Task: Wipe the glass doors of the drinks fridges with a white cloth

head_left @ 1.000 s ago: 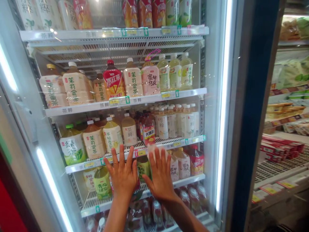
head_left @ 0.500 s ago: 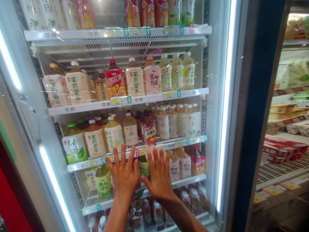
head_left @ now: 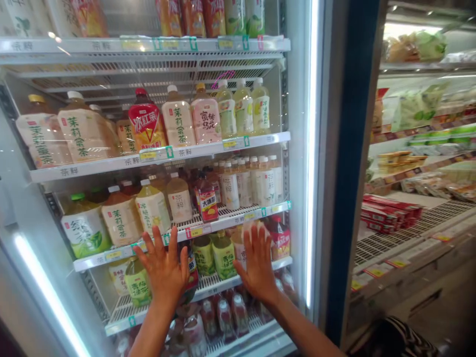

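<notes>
My left hand (head_left: 167, 270) is held up with its fingers spread, holding nothing. It overlaps a green-labelled tea bottle (head_left: 138, 285) and part of a dark bottle on a low shelf. My right hand (head_left: 257, 263) is also raised and empty, thumb out to the side. Pink-labelled bottles (head_left: 240, 243) are partly covered by it, and a red-labelled bottle (head_left: 279, 240) shows just beyond. Both palms face a lit drinks cooler (head_left: 292, 171), whose glass carries faint reflections. Whether the palms touch the glass I cannot tell. Between my hands two green tea bottles (head_left: 224, 255) show.
Rows of bottled drinks fill the cooler shelves (head_left: 159, 153). A bright light strip (head_left: 312, 148) runs up the right side, beside a dark blue post (head_left: 345, 148). Farther right, an open chilled display holds red packets (head_left: 390, 210). A striped dark item (head_left: 401, 337) sits at bottom right.
The view has swung to the right, so the cooler sits farther left and more of the open display shows. My hands have moved apart, revealing green bottles between them.
</notes>
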Motion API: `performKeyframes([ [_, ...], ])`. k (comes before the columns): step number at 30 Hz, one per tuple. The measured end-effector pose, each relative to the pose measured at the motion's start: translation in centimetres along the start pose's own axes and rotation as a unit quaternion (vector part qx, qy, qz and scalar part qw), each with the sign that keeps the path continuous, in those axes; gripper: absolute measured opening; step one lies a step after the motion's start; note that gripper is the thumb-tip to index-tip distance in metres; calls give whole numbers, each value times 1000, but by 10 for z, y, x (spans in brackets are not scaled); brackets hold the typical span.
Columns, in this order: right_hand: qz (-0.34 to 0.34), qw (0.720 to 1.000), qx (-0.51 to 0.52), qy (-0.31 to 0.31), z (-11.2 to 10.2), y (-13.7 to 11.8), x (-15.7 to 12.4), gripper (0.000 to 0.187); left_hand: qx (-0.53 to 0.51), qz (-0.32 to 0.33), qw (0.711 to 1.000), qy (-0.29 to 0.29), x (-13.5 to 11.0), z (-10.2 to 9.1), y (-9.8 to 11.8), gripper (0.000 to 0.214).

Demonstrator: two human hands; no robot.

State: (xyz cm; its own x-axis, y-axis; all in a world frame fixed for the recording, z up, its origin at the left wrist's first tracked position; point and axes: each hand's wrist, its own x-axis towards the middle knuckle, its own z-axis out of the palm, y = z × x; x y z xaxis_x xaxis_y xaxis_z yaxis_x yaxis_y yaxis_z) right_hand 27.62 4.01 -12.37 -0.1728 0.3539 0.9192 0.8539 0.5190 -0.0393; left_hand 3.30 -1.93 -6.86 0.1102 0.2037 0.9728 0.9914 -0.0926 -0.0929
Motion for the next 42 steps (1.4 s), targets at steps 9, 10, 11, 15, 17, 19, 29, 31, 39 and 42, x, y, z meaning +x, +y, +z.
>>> performKeyframes([
  [9, 99, 993, -23, 66, -34, 81, 99, 77, -76, 119, 989, -31, 63, 31, 127, 71],
  [10, 103, 992, -18, 71, -34, 81, 98, 77, -76, 119, 989, -32, 73, 36, 135, 70],
  [11, 104, 992, -9, 73, -31, 78, 89, 77, -77, 119, 989, -34, 80, 40, 140, 68],
  [15, 50, 998, 10, 45, -10, 60, 25, 77, -72, 133, 988, -43, 88, 53, 146, 65],
  [17, 35, 999, -5, 38, -11, 70, 28, 78, -68, 138, 987, -50, 85, 57, 145, 67],
  [19, 69, 995, -14, 66, -22, 92, 61, 76, -65, 137, 987, -57, 83, 58, 145, 69],
  [29, 26, 999, 10, 21, -3, 50, 5, 81, -64, 137, 986, -70, 80, 61, 144, 74],
  [31, 20, 1000, 8, 20, -6, 50, 14, 78, -62, 140, 986, -71, 80, 61, 145, 73],
  [39, 21, 997, -10, 70, -30, 57, 107, 76, -54, 145, 986, -65, 72, 28, 96, 74],
  [42, -149, 989, -23, -8, -12, 22, 52, 87, -37, 130, 990, -47, 64, 8, 49, 77],
])
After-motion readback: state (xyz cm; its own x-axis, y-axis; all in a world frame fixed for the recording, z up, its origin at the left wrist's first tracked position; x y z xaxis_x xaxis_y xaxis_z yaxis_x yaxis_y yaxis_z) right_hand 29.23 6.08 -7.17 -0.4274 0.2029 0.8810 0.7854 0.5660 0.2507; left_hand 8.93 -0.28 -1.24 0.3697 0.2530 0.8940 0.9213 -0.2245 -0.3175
